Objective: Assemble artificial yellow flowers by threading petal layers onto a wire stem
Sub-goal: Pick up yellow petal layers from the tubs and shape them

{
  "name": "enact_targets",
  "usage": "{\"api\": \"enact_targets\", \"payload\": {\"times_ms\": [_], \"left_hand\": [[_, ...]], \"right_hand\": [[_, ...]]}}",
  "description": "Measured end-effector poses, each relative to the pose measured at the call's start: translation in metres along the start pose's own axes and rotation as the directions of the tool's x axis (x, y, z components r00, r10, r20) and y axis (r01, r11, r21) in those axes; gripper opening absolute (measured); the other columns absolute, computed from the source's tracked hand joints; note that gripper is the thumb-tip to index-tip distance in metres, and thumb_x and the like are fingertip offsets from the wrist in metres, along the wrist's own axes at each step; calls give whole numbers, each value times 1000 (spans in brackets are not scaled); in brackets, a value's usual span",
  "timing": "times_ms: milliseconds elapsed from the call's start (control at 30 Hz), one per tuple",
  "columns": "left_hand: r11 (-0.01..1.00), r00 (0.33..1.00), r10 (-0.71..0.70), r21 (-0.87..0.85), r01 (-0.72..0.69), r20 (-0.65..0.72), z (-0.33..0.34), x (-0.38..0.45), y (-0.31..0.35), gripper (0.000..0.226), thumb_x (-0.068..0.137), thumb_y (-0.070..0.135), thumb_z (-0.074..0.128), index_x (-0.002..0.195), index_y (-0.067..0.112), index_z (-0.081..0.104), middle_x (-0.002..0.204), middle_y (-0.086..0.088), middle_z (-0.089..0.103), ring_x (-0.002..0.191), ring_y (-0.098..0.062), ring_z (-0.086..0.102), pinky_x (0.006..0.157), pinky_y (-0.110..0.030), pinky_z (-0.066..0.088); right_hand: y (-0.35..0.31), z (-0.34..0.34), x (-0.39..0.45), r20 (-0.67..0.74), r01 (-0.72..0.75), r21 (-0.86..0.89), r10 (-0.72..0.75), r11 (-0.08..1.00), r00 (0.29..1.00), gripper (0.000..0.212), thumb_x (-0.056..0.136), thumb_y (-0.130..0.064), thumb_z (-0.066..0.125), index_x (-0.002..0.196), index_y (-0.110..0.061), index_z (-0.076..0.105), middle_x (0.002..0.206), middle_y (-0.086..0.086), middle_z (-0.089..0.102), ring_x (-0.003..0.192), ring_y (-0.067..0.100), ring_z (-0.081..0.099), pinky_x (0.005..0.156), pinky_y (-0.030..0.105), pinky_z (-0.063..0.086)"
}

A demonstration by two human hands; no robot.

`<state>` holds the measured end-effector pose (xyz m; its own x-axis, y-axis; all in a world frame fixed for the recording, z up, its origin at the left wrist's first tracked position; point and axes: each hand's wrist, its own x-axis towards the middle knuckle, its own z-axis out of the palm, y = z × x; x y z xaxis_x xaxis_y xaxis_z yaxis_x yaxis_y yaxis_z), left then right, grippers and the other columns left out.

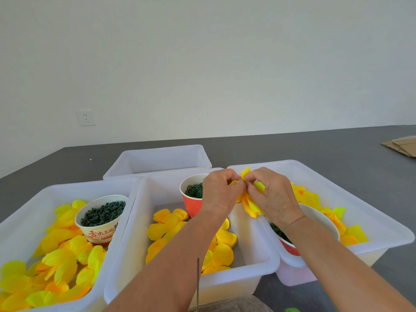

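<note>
My left hand and my right hand meet above the gap between the middle and right bins. Both pinch a bunch of yellow petal layers that hangs between them; the fingertips touch at its top. A thin dark wire stem stands upright near the bottom, under my left forearm, apart from both hands. Loose yellow petals lie in the middle bin.
The left bin holds yellow petals and a paper cup of dark green pieces. A red cup of green rings stands in the middle bin. The right bin holds petals and a white bowl. An empty bin sits behind. Cardboard lies far right.
</note>
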<state>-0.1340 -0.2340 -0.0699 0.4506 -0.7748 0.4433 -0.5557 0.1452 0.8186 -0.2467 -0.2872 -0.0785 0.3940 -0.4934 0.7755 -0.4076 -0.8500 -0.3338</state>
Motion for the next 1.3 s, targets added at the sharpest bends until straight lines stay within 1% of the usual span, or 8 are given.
{"api": "enact_targets", "payload": {"times_ms": [267, 433, 500, 633, 833, 1033, 1167, 1300], "left_hand": [[970, 978, -192, -169, 176, -83, 2, 5, -2, 21, 76, 8, 62, 57, 15, 57, 52, 6, 50, 53, -8, 41, 55, -23, 38], [909, 941, -338, -268, 318, -31, 3, 6, -1, 12, 75, 9, 64, 74, 20, 59, 63, 6, 54, 56, -6, 47, 44, -12, 36], [915, 952, -305, -267, 302, 30, 3, 5, -1, 21, 77, 9, 65, 94, 21, 62, 69, 3, 57, 61, -8, 52, 50, -17, 41], [995, 997, -76, -61, 77, 19, 4, 3, -1, 26, 83, 13, 63, 109, 20, 65, 74, -1, 59, 73, -15, 57, 70, -27, 49], [1000, 1000, 12, -20, -12, 1, 3, 2, -2, 29, 85, 10, 61, 112, 20, 63, 81, -2, 63, 75, -13, 58, 70, -22, 47], [993, 996, -78, -96, 74, -37, 4, 3, 1, 28, 85, 9, 59, 111, 17, 60, 71, -4, 57, 65, -12, 51, 63, -21, 44], [983, 990, -134, -131, 129, -32, 4, 4, 3, 28, 87, 7, 53, 112, 16, 62, 80, -5, 61, 78, -18, 56, 78, -35, 50], [951, 971, -239, -200, 235, 2, 3, 4, 3, 22, 87, 9, 54, 107, 11, 63, 86, -4, 63, 77, -17, 59, 73, -39, 57]], "right_hand": [[-4, 6, 1, -71, -101, 59, 105, 993, 992, 10, 78, 1, 65, 71, 0, 59, 65, 7, 54, 59, 20, 40, 54, 22, 22], [-4, 6, 2, -35, -91, 64, 94, 994, 995, 9, 78, 1, 66, 71, 0, 59, 67, 9, 57, 61, 25, 47, 56, 28, 31], [-4, 6, 1, -9, -40, 22, 40, 999, 999, 7, 75, 1, 68, 72, 0, 62, 70, 11, 61, 64, 30, 54, 60, 31, 39], [-8, 6, -1, 11, 15, -96, -14, 995, 1000, 9, 70, -2, 72, 78, -5, 68, 74, 10, 66, 66, 32, 61, 56, 39, 50], [-16, 2, 1, -33, 123, -361, -144, 924, 989, 2, 65, -8, 65, 62, -9, 66, 58, 6, 58, 58, 30, 57, 51, 35, 44], [-21, 3, 3, -110, 124, -377, -177, 918, 978, 18, 75, -10, 48, 60, -7, 58, 58, 8, 56, 56, 28, 55, 52, 34, 44], [-22, 4, 3, -144, 131, -364, -195, 922, 970, 25, 62, 7, 74, 58, -5, 53, 54, 12, 51, 46, 28, 51, 46, 32, 43], [-24, 3, 2, -130, 189, -394, -258, 899, 957, 24, 64, 8, 71, 57, -4, 53, 53, 11, 50, 44, 28, 51, 44, 28, 43]]}}
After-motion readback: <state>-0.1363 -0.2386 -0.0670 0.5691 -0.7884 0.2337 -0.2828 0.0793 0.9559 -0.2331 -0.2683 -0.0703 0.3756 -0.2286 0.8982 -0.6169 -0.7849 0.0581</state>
